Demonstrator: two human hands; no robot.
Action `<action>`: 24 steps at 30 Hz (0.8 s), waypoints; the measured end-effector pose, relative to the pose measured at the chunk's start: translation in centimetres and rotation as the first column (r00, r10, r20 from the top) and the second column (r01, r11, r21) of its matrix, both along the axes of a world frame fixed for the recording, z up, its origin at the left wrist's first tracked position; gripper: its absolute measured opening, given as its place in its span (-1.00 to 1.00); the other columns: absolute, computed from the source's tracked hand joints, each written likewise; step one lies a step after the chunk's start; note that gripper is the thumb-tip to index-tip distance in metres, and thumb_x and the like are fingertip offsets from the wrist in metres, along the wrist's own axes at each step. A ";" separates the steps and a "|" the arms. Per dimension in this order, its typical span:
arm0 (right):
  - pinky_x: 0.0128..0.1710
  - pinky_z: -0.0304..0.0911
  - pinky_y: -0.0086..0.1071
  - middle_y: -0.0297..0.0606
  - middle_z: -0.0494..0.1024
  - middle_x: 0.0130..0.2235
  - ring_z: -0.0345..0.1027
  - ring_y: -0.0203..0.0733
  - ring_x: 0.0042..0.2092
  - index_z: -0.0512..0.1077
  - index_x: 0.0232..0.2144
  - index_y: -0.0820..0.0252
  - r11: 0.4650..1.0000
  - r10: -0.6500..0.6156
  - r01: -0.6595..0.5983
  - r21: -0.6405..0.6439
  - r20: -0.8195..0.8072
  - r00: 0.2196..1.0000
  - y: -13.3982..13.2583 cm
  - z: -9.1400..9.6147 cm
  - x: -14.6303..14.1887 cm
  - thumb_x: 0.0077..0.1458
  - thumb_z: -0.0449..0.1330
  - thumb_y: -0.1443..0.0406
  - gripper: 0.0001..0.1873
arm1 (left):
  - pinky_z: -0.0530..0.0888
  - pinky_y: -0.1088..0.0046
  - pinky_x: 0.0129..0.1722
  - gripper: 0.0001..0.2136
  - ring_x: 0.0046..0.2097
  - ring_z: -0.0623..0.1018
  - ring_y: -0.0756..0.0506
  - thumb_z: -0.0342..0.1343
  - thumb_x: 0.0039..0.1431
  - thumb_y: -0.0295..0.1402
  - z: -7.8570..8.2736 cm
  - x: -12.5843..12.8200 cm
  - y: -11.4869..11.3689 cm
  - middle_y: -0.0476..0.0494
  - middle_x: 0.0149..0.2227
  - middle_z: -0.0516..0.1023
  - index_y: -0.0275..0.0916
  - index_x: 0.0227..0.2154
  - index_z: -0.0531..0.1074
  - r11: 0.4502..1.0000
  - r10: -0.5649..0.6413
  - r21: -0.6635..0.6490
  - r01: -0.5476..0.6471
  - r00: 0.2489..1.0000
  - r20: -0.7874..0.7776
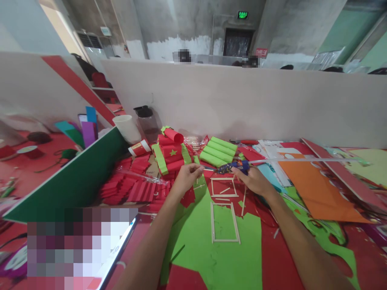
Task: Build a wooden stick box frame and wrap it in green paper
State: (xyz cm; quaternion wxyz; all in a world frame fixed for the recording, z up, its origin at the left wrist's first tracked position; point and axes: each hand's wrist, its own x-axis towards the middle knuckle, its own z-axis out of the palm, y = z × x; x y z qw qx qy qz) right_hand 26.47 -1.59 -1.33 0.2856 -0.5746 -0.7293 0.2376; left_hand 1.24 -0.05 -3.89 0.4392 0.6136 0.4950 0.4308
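Note:
My right hand [252,180] is wrapped around a dark blue hot glue gun [228,167], its nozzle pointing left. A long translucent glue stick [287,160] sticks out of its back to the right. Just off the nozzle, my left hand [191,174] is closed in a pinch; what lies between the fingertips is too small to make out. Below the gun, a small rectangular frame of thin wooden sticks [224,195] lies on the red surface. Closer to me, a taller stick frame [213,225] rests on a green sheet [242,262]. A loose stick [243,203] lies to the right.
Rolled green paper tubes [218,151] and red paper pieces with a yellow star [173,153] stand at the back. Folded red strips [142,191] lie left, beside a green board [69,177]. A white cup [127,128], dark-lidded bottle [147,123] and orange sheet [317,193] flank the area.

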 end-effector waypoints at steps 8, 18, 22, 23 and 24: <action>-0.50 0.21 -0.37 -0.36 0.35 -0.69 0.31 -0.21 -0.57 0.29 -0.67 0.13 1.000 -0.026 0.026 -0.006 -0.031 0.999 -0.1 0.3 -0.1 0.10 0.02 -0.07 -0.50 | 0.35 0.49 -0.43 -0.66 -0.47 0.40 0.00 0.16 0.01 -0.09 0.1 0.2 0.0 -0.05 -0.52 0.47 -0.33 -0.41 0.50 1.000 -0.009 -0.004 0.009 1.000 0.023; -0.62 0.21 -0.41 -0.35 0.38 -0.65 0.28 -0.27 -0.64 0.31 -0.62 0.16 0.993 -0.024 0.004 -0.118 -0.163 0.986 -0.2 0.1 -0.1 0.08 0.02 -0.10 -0.49 | 0.36 0.49 -0.41 -0.65 -0.45 0.41 0.00 0.16 0.01 -0.07 0.1 0.2 -0.1 -0.06 -0.51 0.47 -0.33 -0.40 0.49 1.000 -0.007 -0.003 0.007 0.998 0.054; -0.61 0.21 -0.42 -0.38 0.35 -0.67 0.28 -0.27 -0.65 0.29 -0.64 0.16 0.996 -0.041 0.030 -0.080 -0.139 0.989 -0.1 0.1 0.0 0.08 0.03 -0.10 -0.49 | 0.37 0.48 -0.41 -0.67 -0.44 0.41 -0.01 0.17 0.01 -0.08 0.5 0.3 -0.3 -0.07 -0.50 0.48 -0.32 -0.39 0.51 1.000 -0.009 -0.016 0.010 0.998 0.054; -0.59 0.21 -0.42 -0.38 0.34 -0.68 0.28 -0.27 -0.64 0.28 -0.65 0.16 0.997 -0.038 0.029 -0.072 -0.130 0.991 -0.1 0.2 0.0 0.08 0.03 -0.10 -0.48 | 0.37 0.48 -0.41 -0.67 -0.44 0.42 -0.01 0.17 0.00 -0.08 0.6 0.3 -0.4 -0.07 -0.49 0.49 -0.31 -0.39 0.51 1.000 -0.010 -0.016 0.011 0.999 0.052; -0.59 0.22 -0.42 -0.38 0.34 -0.68 0.28 -0.27 -0.64 0.27 -0.66 0.15 0.997 -0.035 0.027 -0.068 -0.127 0.991 -0.1 0.2 0.0 0.08 0.03 -0.10 -0.48 | 0.38 0.47 -0.41 -0.67 -0.43 0.42 -0.02 0.17 0.00 -0.08 0.6 0.3 -0.4 -0.07 -0.49 0.49 -0.31 -0.39 0.51 1.000 -0.010 -0.015 0.011 0.999 0.052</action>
